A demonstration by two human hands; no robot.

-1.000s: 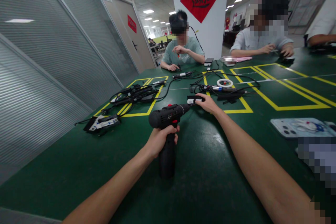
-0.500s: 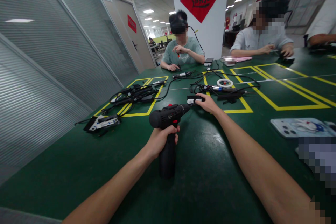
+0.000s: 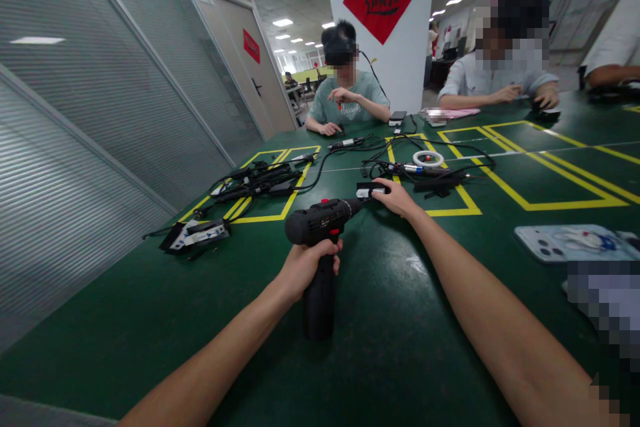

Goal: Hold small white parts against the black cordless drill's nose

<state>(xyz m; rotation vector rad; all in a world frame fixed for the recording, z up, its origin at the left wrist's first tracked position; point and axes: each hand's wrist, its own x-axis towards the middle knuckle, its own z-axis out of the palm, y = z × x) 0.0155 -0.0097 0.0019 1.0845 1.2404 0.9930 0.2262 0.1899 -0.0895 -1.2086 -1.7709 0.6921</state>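
Observation:
My left hand [image 3: 306, 265] is wrapped round the grip of a black cordless drill [image 3: 320, 240] that stands over the green table [image 3: 150, 307], its nose pointing away to the right. The drill's tip meets a small black and white part [image 3: 371, 189] lying on the table. My right hand [image 3: 397, 198] rests on that part, fingers closed around its right end, holding it against the drill tip.
Black tools and cables [image 3: 260, 180] lie in a yellow-taped square to the left, and a small device [image 3: 195, 233] nearer the edge. A white tape ring [image 3: 429, 158] and more cables sit beyond. A phone [image 3: 565, 242] lies right. Two people sit across the table.

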